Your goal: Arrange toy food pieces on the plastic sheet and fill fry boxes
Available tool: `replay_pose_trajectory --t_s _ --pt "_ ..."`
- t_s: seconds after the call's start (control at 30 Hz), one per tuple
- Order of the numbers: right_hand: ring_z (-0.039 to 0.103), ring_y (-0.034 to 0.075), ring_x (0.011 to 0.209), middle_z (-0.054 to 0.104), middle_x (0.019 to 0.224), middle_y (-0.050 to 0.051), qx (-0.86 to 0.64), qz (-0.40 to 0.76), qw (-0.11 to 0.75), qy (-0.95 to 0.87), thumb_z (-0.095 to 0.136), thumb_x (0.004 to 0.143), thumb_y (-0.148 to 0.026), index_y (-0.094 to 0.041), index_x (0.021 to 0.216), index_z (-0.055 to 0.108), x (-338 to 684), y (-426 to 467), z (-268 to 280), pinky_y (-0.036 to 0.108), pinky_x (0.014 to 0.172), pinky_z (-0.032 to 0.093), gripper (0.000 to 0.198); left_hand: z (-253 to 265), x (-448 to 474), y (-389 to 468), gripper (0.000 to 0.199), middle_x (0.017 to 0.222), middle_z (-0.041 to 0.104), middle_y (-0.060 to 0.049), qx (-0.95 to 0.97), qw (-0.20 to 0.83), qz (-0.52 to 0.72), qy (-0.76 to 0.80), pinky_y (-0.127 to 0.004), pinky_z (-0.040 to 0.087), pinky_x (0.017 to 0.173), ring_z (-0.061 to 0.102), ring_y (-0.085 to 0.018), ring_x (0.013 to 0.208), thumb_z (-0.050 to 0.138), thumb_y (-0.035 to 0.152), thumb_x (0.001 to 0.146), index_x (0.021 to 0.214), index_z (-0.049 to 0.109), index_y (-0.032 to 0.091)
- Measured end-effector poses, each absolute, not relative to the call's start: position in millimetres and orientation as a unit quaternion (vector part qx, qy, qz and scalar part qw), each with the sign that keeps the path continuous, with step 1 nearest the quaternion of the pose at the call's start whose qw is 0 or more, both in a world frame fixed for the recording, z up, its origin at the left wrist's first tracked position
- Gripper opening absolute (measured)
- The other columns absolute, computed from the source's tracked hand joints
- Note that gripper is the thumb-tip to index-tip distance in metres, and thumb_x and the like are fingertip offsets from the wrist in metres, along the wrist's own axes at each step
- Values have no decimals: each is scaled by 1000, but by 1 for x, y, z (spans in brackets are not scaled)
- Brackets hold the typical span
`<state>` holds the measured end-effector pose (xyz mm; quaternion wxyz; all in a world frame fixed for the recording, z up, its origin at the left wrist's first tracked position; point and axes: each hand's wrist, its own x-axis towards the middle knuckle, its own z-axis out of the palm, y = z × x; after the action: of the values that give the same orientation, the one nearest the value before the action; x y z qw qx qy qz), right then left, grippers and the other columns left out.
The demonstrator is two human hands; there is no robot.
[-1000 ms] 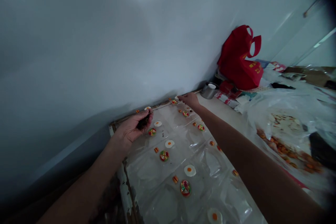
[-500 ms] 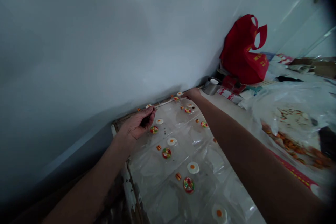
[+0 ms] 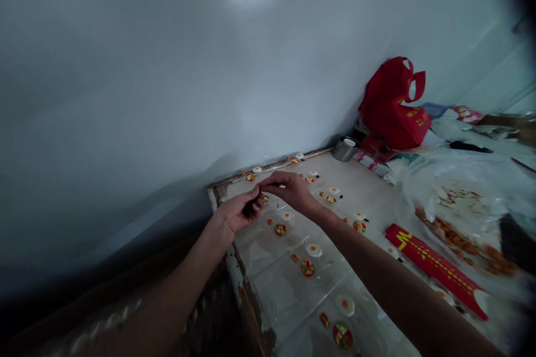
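My left hand (image 3: 240, 212) is closed around small dark pieces (image 3: 251, 209) in its curled fingers, above the far left of the table. At its fingertips my right hand (image 3: 295, 192) meets it in a pinch; what the pinch holds is too small to make out. Under both hands, clear plastic sheets or bags (image 3: 272, 259) cover the table. On them lie rows of miniature food pieces: a fried egg (image 3: 314, 250), a round red and green pizza-like piece (image 3: 307, 268) and a small orange-brown piece (image 3: 295, 257) grouped together. A tiny dark piece (image 3: 366, 220) lies beside some groups.
A white wall (image 3: 167, 95) borders the far edge. To the right are a metal cup (image 3: 344, 149), a red bag (image 3: 389, 106), a red card strip with yellow print (image 3: 438, 268) and a clear plastic bag (image 3: 452, 170) holding many orange pieces. The table's worn edge (image 3: 247, 295) runs down the left.
My right hand has come back from the far edge to my left hand's fingertips. The view has shifted, so the table sits further right and the red strip shows more fully.
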<state>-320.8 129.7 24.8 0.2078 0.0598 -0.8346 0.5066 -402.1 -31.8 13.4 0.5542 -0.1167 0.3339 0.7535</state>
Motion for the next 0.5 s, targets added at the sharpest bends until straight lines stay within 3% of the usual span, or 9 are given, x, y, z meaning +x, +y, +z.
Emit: replay_pose_trajectory --t_s 0.2,0.33,0.5 --pt "66 17 79 73 87 5 5 584 235 -777 80 77 -35 -21 88 78 -281 103 4 28 72 52 17 4 -347 -46 10 66 59 -2 -172 536 769 303 -12 38 41 51 -6 50 61 14 92 83 63 10" --pt "68 16 66 73 77 5 -201 683 146 -687 82 68 -31 -17 84 73 -277 124 7 25 64 56 24 12 -344 -50 8 70 65 -5 -172 518 780 305 -18 51 53 59 -9 56 58 11 91 93 66 8" --pt "67 14 58 69 65 3 -308 562 120 -758 71 68 -17 -15 79 67 -335 170 15 23 60 57 12 14 -373 -77 30 85 73 -13 -153 484 802 315 -25 58 62 68 -15 66 41 3 91 108 65 6"
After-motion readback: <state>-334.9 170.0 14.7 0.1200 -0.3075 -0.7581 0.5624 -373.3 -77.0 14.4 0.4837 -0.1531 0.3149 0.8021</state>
